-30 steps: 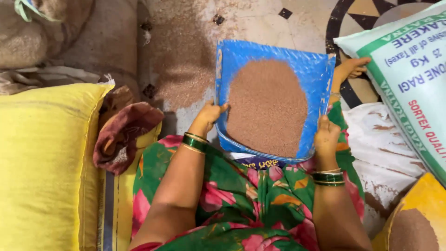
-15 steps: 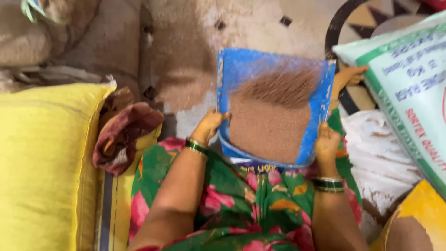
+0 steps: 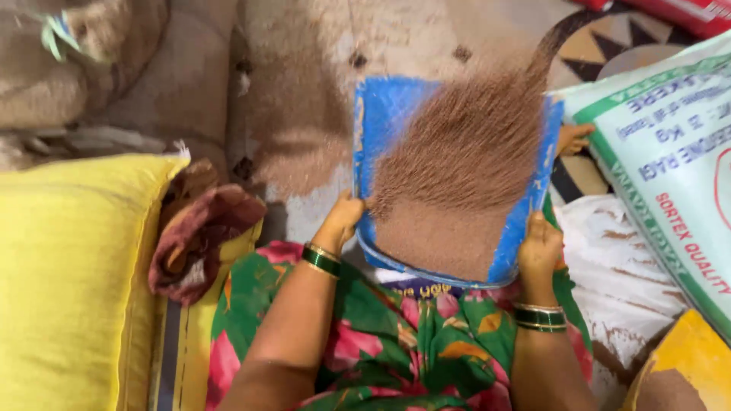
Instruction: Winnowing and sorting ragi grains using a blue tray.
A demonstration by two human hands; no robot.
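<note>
Gripping the blue winnowing tray (image 3: 381, 129) at its lower edges, left hand (image 3: 341, 222) and right hand (image 3: 539, 247) have tossed the brown grain (image 3: 464, 152), which previously lay heaped, toward upper right.

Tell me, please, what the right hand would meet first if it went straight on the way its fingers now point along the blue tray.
The right hand points up along the side rim of the blue winnowing tray. Going on, it would likely meet the person's bare foot beyond the tray's far corner, though depth is unclear.
</note>
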